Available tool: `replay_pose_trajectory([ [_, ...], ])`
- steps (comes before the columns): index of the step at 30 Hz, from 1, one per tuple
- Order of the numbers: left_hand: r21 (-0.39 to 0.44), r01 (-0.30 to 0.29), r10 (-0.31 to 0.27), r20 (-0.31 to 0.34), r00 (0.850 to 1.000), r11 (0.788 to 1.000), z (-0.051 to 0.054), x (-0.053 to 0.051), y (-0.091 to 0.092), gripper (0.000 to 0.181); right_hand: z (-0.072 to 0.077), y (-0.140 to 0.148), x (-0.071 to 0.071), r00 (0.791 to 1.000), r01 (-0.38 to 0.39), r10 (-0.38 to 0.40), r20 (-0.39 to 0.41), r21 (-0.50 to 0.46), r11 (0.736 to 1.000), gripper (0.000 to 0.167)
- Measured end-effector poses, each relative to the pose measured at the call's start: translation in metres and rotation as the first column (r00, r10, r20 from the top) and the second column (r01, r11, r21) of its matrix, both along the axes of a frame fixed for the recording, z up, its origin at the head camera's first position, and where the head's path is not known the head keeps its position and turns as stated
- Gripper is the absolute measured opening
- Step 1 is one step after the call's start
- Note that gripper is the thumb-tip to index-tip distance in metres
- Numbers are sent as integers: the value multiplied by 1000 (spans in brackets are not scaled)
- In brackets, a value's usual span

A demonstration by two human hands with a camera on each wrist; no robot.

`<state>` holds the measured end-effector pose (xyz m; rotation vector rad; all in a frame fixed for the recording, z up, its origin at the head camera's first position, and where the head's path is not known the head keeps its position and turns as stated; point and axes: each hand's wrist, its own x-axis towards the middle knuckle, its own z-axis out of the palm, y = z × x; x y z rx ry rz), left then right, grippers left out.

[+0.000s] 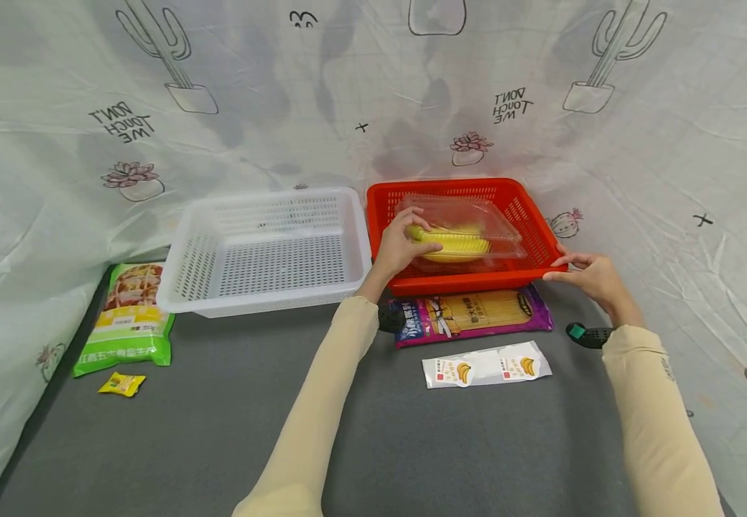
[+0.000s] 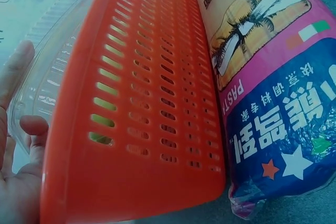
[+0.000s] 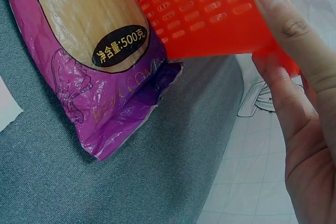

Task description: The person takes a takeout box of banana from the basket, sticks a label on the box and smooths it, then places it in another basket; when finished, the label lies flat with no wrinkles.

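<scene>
In the head view, a clear plastic clamshell box [image 1: 506, 244] sits tilted in a red plastic basket [image 1: 464, 282]. Ribbed-looking yellow produce [image 1: 457, 245] shows through it; its exact kind is hard to tell. My left hand [image 1: 399, 248] grips the box's left end with thumb and fingers spread over it. The left wrist view has the box edge [image 2: 50, 72] between the fingers, partly behind the basket wall. At the basket's front right corner, my right hand [image 1: 596, 281] pinches the rim, thumb and fingers on either side in the right wrist view.
A white basket [image 1: 263, 298] stands left of the red one. In front of the red basket lie a purple pasta bag [image 1: 477, 314] and a white strip with banana stickers [image 1: 486, 365]. Farther left are a green-and-yellow food bag [image 1: 128, 316] and a small yellow packet [image 1: 122, 384].
</scene>
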<state>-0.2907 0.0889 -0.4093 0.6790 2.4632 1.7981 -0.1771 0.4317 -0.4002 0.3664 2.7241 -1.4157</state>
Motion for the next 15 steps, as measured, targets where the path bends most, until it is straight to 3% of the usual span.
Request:
replay_pose_trajectory([
  [7,51,53,-54,14,998,997,2,3,-7,27,1,0,0,999,-16,17,-32,7,1000,42],
  [15,110,49,-51,10,999,993,4,6,-12,22,3,-2,2,999,-21,22,-27,28,999,51],
])
